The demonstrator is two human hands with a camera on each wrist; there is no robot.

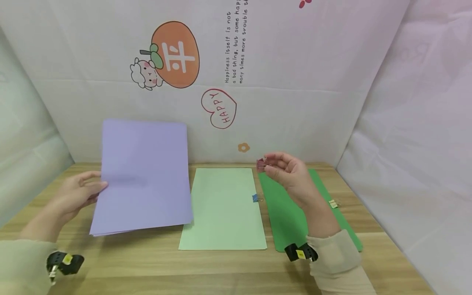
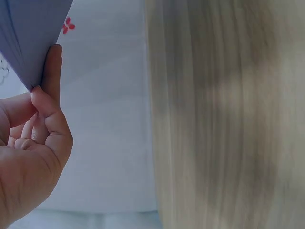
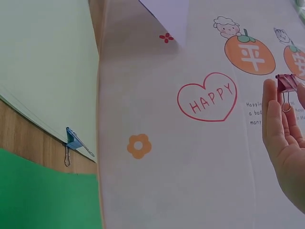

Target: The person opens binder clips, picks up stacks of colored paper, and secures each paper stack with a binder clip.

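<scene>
My left hand (image 1: 78,191) pinches the left edge of a stack of purple paper (image 1: 145,176), lifted and tilted up above the table. In the left wrist view, thumb and fingers close on the purple sheets (image 2: 35,38) near their edge. My right hand (image 1: 293,176) holds a dark pink binder clip (image 1: 261,164) by its wire handles, raised over the top of the green paper. The right wrist view shows the pink binder clip (image 3: 287,83) at the fingertips, with a wire loop hanging down.
A light green stack (image 1: 223,213) lies mid-table with a blue binder clip (image 1: 255,198) on its right edge. Right of it, a dark green stack (image 1: 291,221) has a pale yellow binder clip (image 1: 333,204). White printed cloth (image 1: 287,102) hangs behind the wooden table (image 1: 147,262).
</scene>
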